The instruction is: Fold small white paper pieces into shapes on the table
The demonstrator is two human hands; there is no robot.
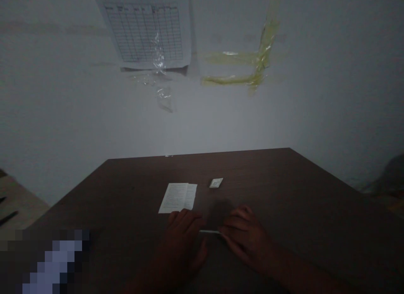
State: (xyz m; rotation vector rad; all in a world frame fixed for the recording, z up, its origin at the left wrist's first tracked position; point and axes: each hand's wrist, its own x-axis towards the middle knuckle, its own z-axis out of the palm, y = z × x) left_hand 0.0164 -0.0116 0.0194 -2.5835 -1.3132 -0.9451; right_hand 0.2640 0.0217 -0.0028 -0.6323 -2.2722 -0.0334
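A thin white strip (209,231), seen nearly edge-on, spans the gap between my two hands just above the dark tabletop. The fingers and thumb of my right hand (248,235) close on its right end. My left hand (186,233) is at the strip's left end, its thumb spread away from the bent fingers; whether it touches the strip is hard to see in the dim light. Just beyond the left fingers lie printed paper sheets (173,197), partly overlapping. A small pale square packet (216,183) rests farther back, to the right of the sheets.
The brown table (268,172) reaches the pale wall (221,125). A printed chart (148,33) and yellowed tape (259,66) are stuck to the wall. A blurred-out patch (53,264) covers the lower left corner.
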